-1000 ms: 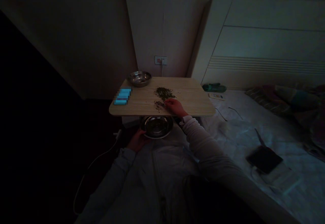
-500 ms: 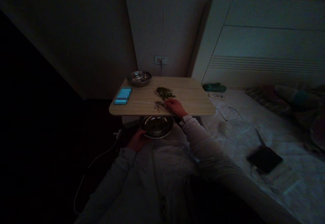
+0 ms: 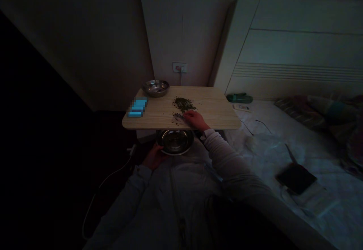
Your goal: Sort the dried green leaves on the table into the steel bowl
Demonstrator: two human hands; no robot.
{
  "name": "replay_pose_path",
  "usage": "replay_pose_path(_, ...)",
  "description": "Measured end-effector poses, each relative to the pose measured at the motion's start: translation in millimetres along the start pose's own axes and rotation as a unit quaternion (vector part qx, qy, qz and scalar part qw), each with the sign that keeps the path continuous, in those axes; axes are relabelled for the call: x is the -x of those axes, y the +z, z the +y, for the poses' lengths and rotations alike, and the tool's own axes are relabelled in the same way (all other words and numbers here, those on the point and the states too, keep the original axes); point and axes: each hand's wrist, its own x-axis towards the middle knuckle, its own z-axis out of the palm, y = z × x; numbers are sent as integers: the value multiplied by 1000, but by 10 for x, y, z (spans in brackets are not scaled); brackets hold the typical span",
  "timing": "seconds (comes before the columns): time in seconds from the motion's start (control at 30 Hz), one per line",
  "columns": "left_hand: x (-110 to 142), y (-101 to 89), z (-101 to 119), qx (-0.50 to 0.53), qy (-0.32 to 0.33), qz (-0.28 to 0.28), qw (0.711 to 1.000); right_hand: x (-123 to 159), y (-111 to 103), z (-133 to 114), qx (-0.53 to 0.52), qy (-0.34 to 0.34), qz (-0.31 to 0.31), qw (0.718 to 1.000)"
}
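My left hand (image 3: 154, 157) grips the near-left rim of a shiny metal bowl (image 3: 185, 148), held just below the table's front edge. On the light wooden tabletop (image 3: 215, 108), my right hand (image 3: 195, 119) rests near the front with its fingers drawn together. Its fingertips touch a small scatter of dark bits (image 3: 177, 118); whether something is pinched in them is too dim to make out. Just beyond lies a larger heap of small green grains (image 3: 183, 104).
A second metal bowl (image 3: 155, 87) stands at the table's back left, with a lit phone (image 3: 137, 107) in front of it. To the right, the bed (image 3: 263, 148) holds a green bottle (image 3: 239, 98), a remote (image 3: 242, 108), glasses (image 3: 251, 129) and a dark tablet-like object (image 3: 296, 178).
Almost nothing differs. My right fingertips have shifted very slightly left among the dark bits; my left hand and the bowl stay in place.
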Motion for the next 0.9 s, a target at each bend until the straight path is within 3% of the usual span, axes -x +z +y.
replay_pose_path(0.27, 8, 25, 7, 20, -3, 6, 1000, 24, 27, 46, 52, -37, -8, 998)
replay_pose_path(0.47, 10, 28, 6, 7, -1, 4, 1000, 82, 1, -36, 93, -23, -27, 995)
replay_pose_path(0.9, -9, 3, -2, -1, 2, 3, 1000, 28, 16, 96, 45, -40, -64, 996)
